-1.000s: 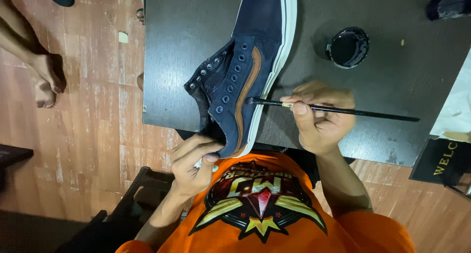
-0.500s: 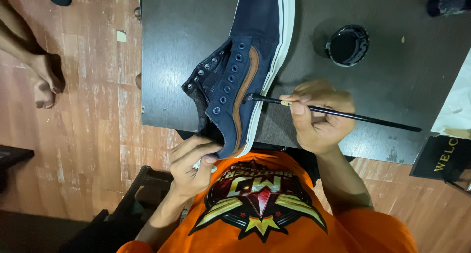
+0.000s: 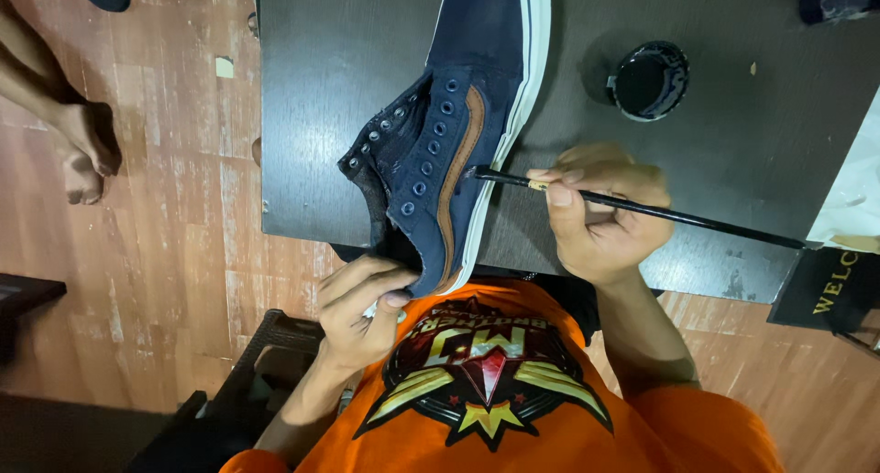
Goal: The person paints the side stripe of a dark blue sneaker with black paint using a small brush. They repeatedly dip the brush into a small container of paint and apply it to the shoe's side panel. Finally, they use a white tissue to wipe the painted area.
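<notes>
At frame centre, the left hand [image 3: 362, 313] grips the navy sneaker's [image 3: 458, 134] heel while the right hand [image 3: 600, 212] pinches a paintbrush [image 3: 642, 207] touching its midsole, most edge seemingly unpainted.

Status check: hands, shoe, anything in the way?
Left hand grips navy shoe at heel. Right hand holds brush, tip at sole edge. Black paint pot stands apart, nothing blocking.

1. Warm indoor light is falling from above, and the dark table [image 3: 348, 60] is showing a soft, pale sheen.
2. The shoe [image 3: 458, 134] is throwing a soft shadow to its right, toward the small black pot [image 3: 649, 79].
3. The centre is staying sharp; the brush [image 3: 642, 207] is reading clearly.
4. The lower left corner is sinking into darkness.
5. The edges are bending slightly.
</notes>
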